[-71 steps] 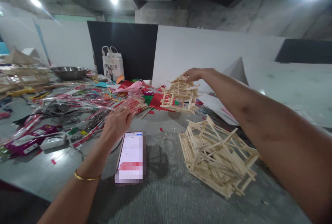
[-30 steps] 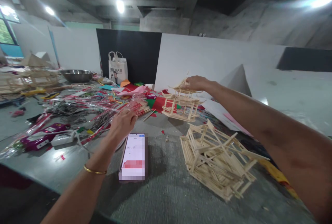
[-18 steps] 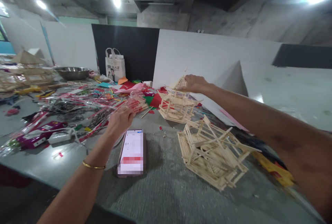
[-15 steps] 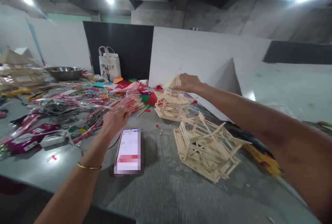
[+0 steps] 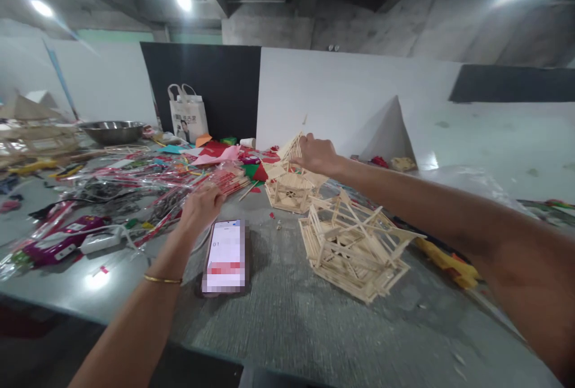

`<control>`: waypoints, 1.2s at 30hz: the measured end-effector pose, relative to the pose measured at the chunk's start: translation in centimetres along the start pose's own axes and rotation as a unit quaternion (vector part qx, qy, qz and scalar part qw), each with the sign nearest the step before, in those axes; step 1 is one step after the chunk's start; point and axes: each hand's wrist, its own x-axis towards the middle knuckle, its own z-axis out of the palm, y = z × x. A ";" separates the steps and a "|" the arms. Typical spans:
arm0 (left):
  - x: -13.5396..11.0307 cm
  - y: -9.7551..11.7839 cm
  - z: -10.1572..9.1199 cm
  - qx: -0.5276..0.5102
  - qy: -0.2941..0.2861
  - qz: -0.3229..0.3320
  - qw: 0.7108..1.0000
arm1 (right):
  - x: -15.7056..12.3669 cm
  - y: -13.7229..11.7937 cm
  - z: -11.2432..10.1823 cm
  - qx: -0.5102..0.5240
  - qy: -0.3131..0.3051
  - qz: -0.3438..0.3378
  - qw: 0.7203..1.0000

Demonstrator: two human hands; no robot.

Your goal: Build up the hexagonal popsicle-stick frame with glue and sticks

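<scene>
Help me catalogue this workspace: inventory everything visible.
Phone: 1, white screen, front
Tiered stick model: 1, tan, centre
Stick frame: 1, tan, right of phone
Roofed model: 1, tan, far left
Sticks: many, tan and red, centre
Bowl: 1, silver, back left
Bag: 1, white, back
Boxy device: 1, purple, left
Unclear object: 1, yellow, right
Assorted clutter: uncountable, mixed, left
Table: 1, grey, underneath
Bangle: 1, gold, left wrist
Left hand: 1, beyond phone
Right hand: 1, at tiered model

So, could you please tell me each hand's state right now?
Left hand: fingers curled, near the bundled sticks; any grip cannot be told.
Right hand: closed on the roof of the far stick model.
</scene>
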 end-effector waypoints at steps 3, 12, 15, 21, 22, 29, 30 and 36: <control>0.1 0.1 0.1 -0.001 -0.012 -0.015 1.000 | -0.4 0.1 0.2 0.009 0.016 0.013 1.000; 0.1 -0.1 0.5 -0.024 -0.017 -0.009 1.000 | 2.3 5.1 -1.1 0.175 0.057 0.112 0.976; 0.1 -0.1 0.6 -0.021 -0.026 -0.014 0.999 | 3.9 6.4 -1.4 0.266 0.032 0.124 0.955; 0.1 0.4 0.0 0.006 -0.051 -0.029 0.998 | 6.3 6.8 -1.1 0.439 -0.008 0.122 0.890; 0.1 0.4 -0.1 0.006 -0.055 -0.030 0.998 | 6.6 6.7 -1.0 0.458 -0.009 0.119 0.881; 0.3 0.5 0.1 -0.005 -0.054 -0.012 0.998 | 8.1 6.3 -0.3 0.522 -0.011 0.093 0.848; 0.3 0.5 0.0 -0.003 -0.055 -0.013 0.998 | 8.2 6.3 -0.1 0.527 -0.010 0.090 0.845; 0.2 1.0 -0.7 0.012 -0.071 -0.022 0.997 | 8.8 5.7 0.6 0.541 0.015 0.083 0.837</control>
